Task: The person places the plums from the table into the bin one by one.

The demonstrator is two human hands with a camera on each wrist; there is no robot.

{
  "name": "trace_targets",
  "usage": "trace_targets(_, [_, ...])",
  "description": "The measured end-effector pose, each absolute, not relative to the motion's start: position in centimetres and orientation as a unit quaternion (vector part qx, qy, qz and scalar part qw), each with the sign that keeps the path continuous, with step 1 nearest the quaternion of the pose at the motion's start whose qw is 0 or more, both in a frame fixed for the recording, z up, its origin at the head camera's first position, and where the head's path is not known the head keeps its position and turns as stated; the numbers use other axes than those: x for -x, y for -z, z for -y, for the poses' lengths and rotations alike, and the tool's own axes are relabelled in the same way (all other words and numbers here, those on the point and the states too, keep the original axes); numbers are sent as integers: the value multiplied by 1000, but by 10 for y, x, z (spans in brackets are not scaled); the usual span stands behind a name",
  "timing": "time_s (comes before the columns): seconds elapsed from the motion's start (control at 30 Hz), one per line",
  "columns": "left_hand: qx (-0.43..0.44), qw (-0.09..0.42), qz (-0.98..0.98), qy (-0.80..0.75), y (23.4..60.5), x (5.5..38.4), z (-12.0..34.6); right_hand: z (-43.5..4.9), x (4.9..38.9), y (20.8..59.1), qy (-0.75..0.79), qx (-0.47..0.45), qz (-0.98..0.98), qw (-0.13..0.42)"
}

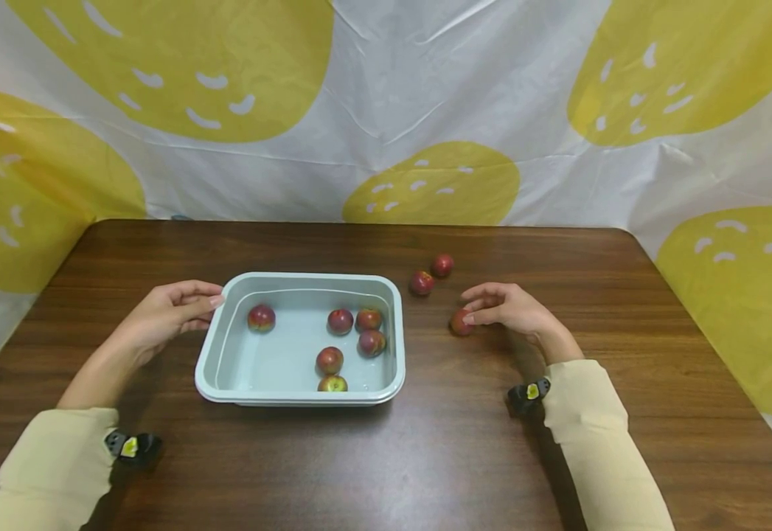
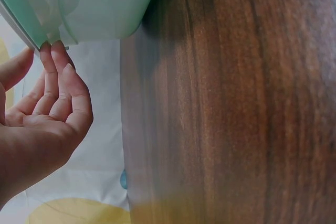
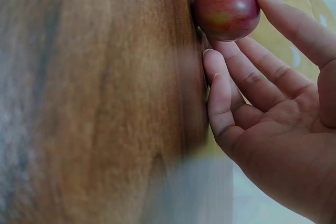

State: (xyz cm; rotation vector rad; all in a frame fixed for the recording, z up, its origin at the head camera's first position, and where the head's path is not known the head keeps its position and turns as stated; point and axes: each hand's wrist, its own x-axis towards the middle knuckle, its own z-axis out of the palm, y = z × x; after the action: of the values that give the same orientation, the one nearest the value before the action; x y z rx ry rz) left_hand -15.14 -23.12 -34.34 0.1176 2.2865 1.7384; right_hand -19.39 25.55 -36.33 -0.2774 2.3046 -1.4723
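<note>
A pale blue-green plastic basin [image 1: 273, 369] stands on the table left of centre with several small red fruits [image 1: 329, 361] in it, like plums or small apples. My left hand [image 1: 172, 313] pinches its left rim; in the left wrist view the thumb is at the rim and fingertips [image 2: 58, 48] touch the wall below. To the right of the basin, my right hand [image 1: 508, 310] has its thumb and fingers around another small red fruit [image 3: 227, 10], low over the table. Two more red fruits, one nearer [image 1: 422, 283] and one farther [image 1: 442, 265], lie beyond that hand's left side.
The dark wood-grain table [image 1: 425, 457] ends at a back edge against a white cloth [image 1: 386, 81] printed with yellow shapes. This cloth also hangs along both sides. Each wrist carries a small black camera on a strap, the left one [image 1: 132, 447] close above the table.
</note>
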Motion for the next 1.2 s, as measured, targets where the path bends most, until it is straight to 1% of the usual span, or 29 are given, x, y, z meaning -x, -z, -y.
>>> trace_targets(1.2, [-37,133,-790,-597,341,151,230,-258,195,365,546,87,-810,197])
